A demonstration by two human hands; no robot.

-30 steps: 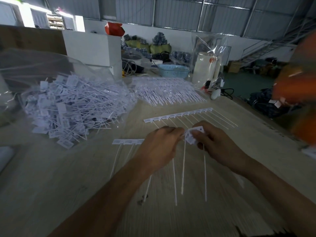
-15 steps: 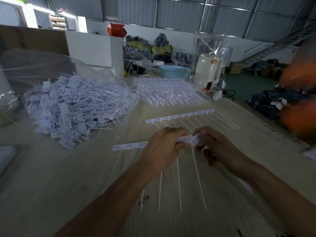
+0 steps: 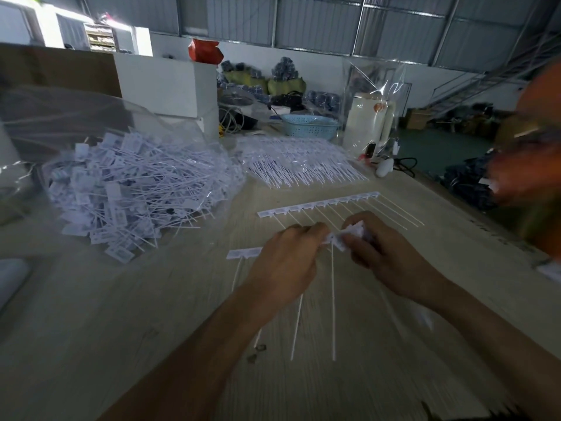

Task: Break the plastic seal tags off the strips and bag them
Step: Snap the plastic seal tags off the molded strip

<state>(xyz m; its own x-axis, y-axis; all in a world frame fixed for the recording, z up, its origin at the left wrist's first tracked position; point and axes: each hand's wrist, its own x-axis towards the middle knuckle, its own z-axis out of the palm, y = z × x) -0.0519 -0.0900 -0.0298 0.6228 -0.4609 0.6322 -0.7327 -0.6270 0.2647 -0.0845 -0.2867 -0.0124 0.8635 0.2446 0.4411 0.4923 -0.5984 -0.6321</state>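
While hands (image 3: 334, 253) grip strip (image 3: 244, 253), bagged tags (image 3: 136, 189) lie left.

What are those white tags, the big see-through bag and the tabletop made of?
Tags, held by the left hand and right hand: apparently thin matte white plastic, with long slender tails. Bag: clear glossy plastic film, crinkled, with highlights. Tabletop: looks like pale wood or laminate; faint grain lines.

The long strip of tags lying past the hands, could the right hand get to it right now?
Probably not yet: the right hand grips broken-off tags. The full strip lies bare just beyond it.
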